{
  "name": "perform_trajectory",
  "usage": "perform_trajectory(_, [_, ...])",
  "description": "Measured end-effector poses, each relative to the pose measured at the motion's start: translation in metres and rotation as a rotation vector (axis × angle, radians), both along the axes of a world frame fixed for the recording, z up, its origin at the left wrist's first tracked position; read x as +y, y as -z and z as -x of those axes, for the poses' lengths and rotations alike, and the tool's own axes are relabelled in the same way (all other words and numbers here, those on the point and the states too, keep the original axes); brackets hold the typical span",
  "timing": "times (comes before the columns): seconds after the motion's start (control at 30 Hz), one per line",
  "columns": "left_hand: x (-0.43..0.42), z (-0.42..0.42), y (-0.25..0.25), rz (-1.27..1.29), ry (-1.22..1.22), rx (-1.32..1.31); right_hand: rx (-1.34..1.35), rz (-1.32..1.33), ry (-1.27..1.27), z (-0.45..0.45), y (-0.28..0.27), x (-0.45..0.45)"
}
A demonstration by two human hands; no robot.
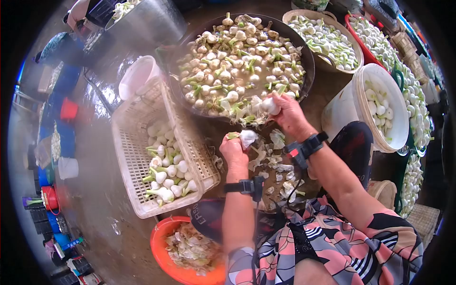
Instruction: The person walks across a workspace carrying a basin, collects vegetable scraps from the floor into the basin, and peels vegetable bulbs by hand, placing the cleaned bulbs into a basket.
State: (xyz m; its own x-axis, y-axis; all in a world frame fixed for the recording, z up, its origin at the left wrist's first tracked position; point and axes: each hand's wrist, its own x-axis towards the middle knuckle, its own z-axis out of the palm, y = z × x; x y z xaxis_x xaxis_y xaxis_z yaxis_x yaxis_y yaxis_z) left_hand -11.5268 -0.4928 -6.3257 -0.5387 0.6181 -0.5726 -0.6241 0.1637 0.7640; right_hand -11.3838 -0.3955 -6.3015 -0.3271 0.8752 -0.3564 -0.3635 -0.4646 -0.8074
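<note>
My left hand [232, 151] is closed around a garlic bulb [248, 138] with a short green stem, just in front of the big dark tub. Further right, my right hand [290, 115] grips another white garlic bulb [271, 105] over the near rim of that tub. The dark round tub [309, 78] holds many garlic bulbs with brownish skins, sitting in murky water. Loose peeled skins [280, 168] lie on the ground below both hands. Cleaner white garlic bulbs [171, 175] with green stems fill part of the crate to the left.
A white plastic crate [130, 190] stands left, and an orange basin [159, 237] of skins is near my leg. At right are a white bucket [349, 102], a beige basket [358, 52] and a red basin [365, 50], all with garlic. A pale pink bucket [137, 78] stands behind the crate.
</note>
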Motion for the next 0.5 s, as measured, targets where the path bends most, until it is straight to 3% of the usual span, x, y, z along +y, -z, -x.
perform_trajectory(0.1, [-0.011, -0.007, 0.003, 0.047, 0.402, 0.345, -0.191, -0.174, -0.091, -0.011, -0.021, -0.003])
perform_trajectory(0.13, [-0.011, -0.012, 0.01, -0.039, 0.469, 0.58, -0.277, -0.244, -0.099, -0.009, -0.021, -0.007])
perform_trajectory(0.2, [-0.009, -0.019, 0.023, -0.145, 0.426, 0.495, -0.298, -0.353, -0.067, -0.004, -0.016, -0.016])
perform_trajectory(0.3, [-0.005, -0.025, -0.018, -0.203, 0.395, 0.485, -0.258, -0.435, -0.06, 0.008, -0.007, -0.035])
perform_trajectory(0.43, [-0.011, -0.014, -0.02, -0.213, 0.427, 0.41, -0.277, -0.285, -0.114, 0.018, -0.011, -0.051])
perform_trajectory(0.5, [-0.013, -0.013, -0.023, -0.191, 0.451, 0.363, -0.396, -0.483, -0.058, 0.017, 0.002, -0.05])
